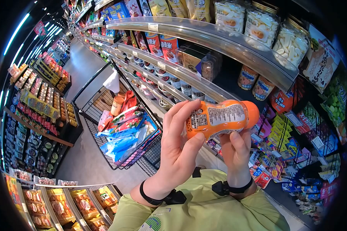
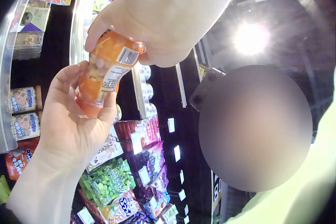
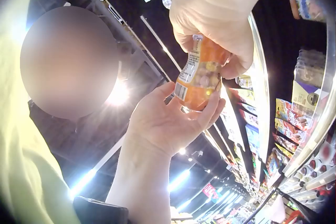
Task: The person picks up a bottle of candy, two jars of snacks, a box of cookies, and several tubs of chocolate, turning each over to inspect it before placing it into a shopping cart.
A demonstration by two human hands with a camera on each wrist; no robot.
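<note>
An orange candy bottle (image 1: 219, 117), with a waisted body, printed label and QR code, is held sideways between both hands over the person's front. My left hand (image 1: 177, 146) grips its base end, fingers over the top and thumb along the near side. At the capped end, my right hand (image 1: 236, 152) holds the bottle from below, thumb against the label. Pale round sweets show through the clear middle of the candy bottle (image 3: 205, 79) in the right wrist view. A barcode faces the camera in the left wrist view, where the right hand (image 2: 79, 124) wraps the cap end.
A black wire shopping cart (image 1: 117, 163) holding colourful packets (image 1: 125, 134) stands ahead left. Shelves with a clear front edge (image 1: 204, 32) run along the right, bearing jars (image 1: 260, 23) and snack bags. Hanging sweets (image 1: 281, 134) crowd the right. A bin of packaged bread (image 1: 61, 204) is lower left.
</note>
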